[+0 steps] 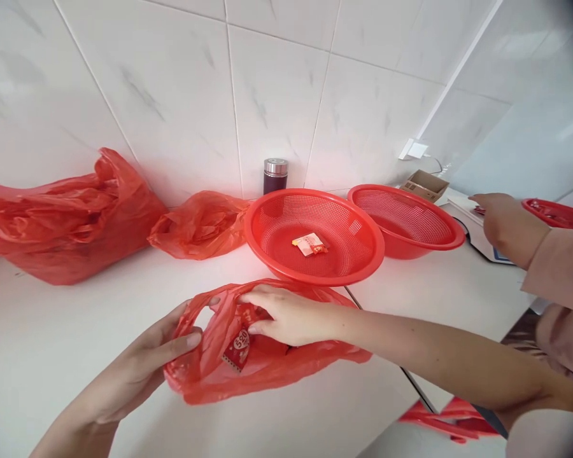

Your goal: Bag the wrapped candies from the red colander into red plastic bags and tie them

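A red plastic bag (267, 369) lies on the white counter (52, 356) in front of me. My left hand (146, 362) pinches its left edge and holds the mouth apart. My right hand (286, 315) reaches into the bag's mouth, fingers curled over small red packets (239, 348) inside; whether it grips one is hidden. Just behind the bag stands a red mesh basket (315, 236) with one small red and white packet (309, 244) in it.
A second red basket (405, 219) stands to the right. Two more red bags (67, 219) (198, 226) lie against the tiled wall, beside a dark steel flask (275, 175). Another person's hand (509, 226) rests near a scale and cardboard box (424, 185).
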Demonstrator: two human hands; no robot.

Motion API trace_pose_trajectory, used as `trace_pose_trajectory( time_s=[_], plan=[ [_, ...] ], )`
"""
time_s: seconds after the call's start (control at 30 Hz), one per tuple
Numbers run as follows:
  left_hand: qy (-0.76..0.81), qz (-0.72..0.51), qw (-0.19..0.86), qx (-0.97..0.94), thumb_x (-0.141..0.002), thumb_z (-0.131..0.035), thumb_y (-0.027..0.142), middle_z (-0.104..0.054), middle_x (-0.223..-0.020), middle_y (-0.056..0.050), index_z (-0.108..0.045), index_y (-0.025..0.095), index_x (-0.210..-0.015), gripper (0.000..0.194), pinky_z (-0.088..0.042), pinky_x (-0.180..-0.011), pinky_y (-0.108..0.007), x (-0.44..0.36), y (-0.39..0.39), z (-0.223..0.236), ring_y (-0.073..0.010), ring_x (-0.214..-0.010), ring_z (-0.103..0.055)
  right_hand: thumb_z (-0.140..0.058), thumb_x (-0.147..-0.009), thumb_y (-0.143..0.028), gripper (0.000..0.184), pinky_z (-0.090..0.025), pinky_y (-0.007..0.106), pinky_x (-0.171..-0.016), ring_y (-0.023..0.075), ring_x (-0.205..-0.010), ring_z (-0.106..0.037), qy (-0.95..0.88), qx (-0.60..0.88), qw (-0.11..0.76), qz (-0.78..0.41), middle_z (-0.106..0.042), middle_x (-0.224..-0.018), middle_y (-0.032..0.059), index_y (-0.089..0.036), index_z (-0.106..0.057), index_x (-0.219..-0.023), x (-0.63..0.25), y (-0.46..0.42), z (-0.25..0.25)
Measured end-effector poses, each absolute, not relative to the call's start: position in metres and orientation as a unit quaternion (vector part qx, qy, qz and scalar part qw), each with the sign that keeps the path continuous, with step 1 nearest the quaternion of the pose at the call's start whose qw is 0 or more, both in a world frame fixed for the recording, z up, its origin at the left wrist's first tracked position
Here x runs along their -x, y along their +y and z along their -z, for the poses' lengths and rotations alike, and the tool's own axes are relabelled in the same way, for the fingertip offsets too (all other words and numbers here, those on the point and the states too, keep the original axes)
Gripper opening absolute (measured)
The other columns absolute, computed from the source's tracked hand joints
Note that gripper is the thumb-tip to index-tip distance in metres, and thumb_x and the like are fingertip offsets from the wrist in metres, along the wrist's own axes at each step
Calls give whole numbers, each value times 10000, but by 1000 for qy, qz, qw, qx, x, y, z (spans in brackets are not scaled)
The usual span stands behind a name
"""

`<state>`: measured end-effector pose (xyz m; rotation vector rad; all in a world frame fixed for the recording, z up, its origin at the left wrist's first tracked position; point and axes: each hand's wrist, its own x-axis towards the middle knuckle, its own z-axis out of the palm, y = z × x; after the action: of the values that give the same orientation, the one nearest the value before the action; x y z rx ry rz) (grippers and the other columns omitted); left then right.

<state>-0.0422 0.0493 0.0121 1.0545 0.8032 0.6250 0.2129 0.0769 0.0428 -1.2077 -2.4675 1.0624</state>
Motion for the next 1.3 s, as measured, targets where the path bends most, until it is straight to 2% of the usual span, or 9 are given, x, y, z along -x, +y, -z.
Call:
trace_pose_trajectory(
  time_s=[0.13,0.27,0.37,0.5,0.63,0.8,1.0,1.13,1.3],
  plan=[
    [325,-285,745,-508,-898,-584,287,-631,-1296,-46,-267,400,-1492,682,-549,-883,-379,45,50,-12,-311,-1170,-596,-502,-912,-165,433,-463,345,-961,217,-1215,-522,-839,387,98,-369,-546,-1360,38,-275,-537,-1329,-221,72,-54],
    [329,-297,734,-514,-897,-589,286,-679,-1196,-71,-225,367,-1506,715,-568,-791,-323,44,50,-12,-297,-1103,-635,-420,-970,-173,338,-517,313,-856,154,-952,-659,-823,374,166,-393,-661,-1174,39,-250,-577,-1259,-243,93,-75],
    [338,-315,723,-514,-885,-603,294,-714,-1105,-73,-220,351,-1509,735,-569,-757,-326,42,49,-12,-283,-991,-680,-411,-963,-170,371,-510,304,-863,143,-944,-658,-823,459,161,-294,-635,-1208,59,-247,-508,-1313,-270,138,-80],
    [368,-313,706,-518,-865,-625,329,-722,-1108,-65,-302,353,-1489,704,-566,-733,-323,40,46,-12,-280,-922,-694,-738,-744,-253,830,-454,408,-965,310,-1263,-490,-802,558,-61,-204,-458,-1430,140,-256,-345,-1475,-309,198,-64],
    [395,-321,696,-507,-849,-643,355,-720,-1090,-81,-257,328,-1508,764,-557,-745,-324,40,45,-11,-283,-908,-692,-877,-537,-314,1120,-409,454,-989,400,-1368,-318,-795,566,-114,-186,-310,-1523,159,-272,-310,-1502,-329,226,-40],
    [403,-322,696,-500,-850,-637,376,-706,-1119,-80,-172,354,-1518,814,-555,-755,-324,38,45,-12,-293,-976,-674,-794,-665,-343,695,-454,339,-832,318,-1108,-574,-810,548,-129,-164,-577,-1268,117,-259,-550,-1310,-331,234,-30],
    [417,-340,684,-492,-824,-663,389,-709,-1124,-92,-224,316,-1518,824,-547,-790,-342,33,42,-18,-311,-1002,-665,-627,-814,-285,166,-432,288,-676,255,-893,-633,-815,553,-85,-152,-668,-1005,87,-203,-637,-957,-330,233,-40],
    [414,-339,686,-494,-833,-655,383,-705,-1129,-86,-166,330,-1531,854,-541,-824,-352,31,42,-22,-304,-1010,-661,-511,-898,-312,164,-446,288,-615,221,-753,-640,-807,564,-27,-170,-663,-891,105,-161,-574,-892,-325,214,-66],
    [403,-348,691,-489,-844,-647,377,-687,-1166,-81,-164,363,-1528,838,-541,-829,-355,28,42,-26,-305,-1050,-647,-367,-986,-314,186,-495,240,-657,142,-823,-638,-845,446,120,-272,-621,-1053,42,-205,-483,-1082,-284,143,-112]
  ],
)
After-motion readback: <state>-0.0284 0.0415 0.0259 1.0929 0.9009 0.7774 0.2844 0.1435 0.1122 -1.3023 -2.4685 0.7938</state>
